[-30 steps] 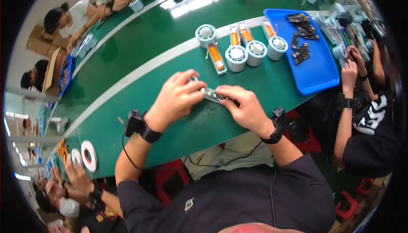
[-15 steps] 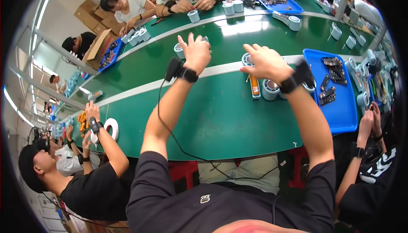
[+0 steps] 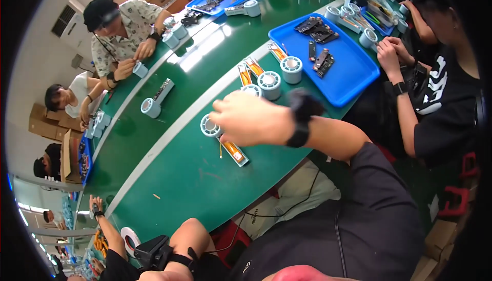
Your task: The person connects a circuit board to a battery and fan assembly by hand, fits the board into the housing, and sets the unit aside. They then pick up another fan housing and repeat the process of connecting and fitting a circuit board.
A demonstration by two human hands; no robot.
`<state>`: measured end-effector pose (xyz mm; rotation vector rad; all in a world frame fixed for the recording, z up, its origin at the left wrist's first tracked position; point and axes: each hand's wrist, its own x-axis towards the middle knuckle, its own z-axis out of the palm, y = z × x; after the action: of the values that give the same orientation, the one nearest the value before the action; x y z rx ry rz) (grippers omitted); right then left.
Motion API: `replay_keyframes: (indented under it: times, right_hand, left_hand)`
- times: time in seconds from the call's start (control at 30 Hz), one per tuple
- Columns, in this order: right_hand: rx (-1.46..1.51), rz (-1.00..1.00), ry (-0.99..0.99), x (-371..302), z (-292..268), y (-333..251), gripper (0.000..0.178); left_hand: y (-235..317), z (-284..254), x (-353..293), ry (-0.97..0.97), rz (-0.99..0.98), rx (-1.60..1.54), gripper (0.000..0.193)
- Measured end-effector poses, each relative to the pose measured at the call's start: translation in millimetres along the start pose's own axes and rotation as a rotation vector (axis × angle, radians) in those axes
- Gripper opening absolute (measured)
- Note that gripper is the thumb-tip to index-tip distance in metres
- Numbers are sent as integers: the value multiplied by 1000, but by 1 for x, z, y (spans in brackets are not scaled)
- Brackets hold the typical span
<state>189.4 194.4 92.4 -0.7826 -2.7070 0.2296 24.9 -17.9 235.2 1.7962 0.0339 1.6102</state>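
- Right hand (image 3: 251,119), centre: half-open, over pale-blue round-headed unit (image 3: 233,152), also centre.
- Left hand (image 3: 155,276), lower-left edge: cropped, grip untellable.
- Step, seemingly: unit handling; firm hold calls for closing fingers.

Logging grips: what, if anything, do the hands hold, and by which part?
Cannot tell: right hand partly hides a pale-blue device; left hand mostly cropped.

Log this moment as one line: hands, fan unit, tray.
right hand: at light-blue fan unit, contact unclear | left arm: lower edge, grip unclear | blue tray: holds dark parts
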Motion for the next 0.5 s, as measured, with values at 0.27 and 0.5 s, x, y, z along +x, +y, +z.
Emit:
replay_keyframes:
  times: [0.27, 0.5]
  right_hand:
    - [-33, 861, 380, -141, -53, 193, 40]
    - [-41, 929, -80, -116, -18, 263, 69]
  left_hand:
    - [10, -25, -13, -92, -166, -21, 24]
    - [-19, -82, -66, 367, -232, 357, 56]
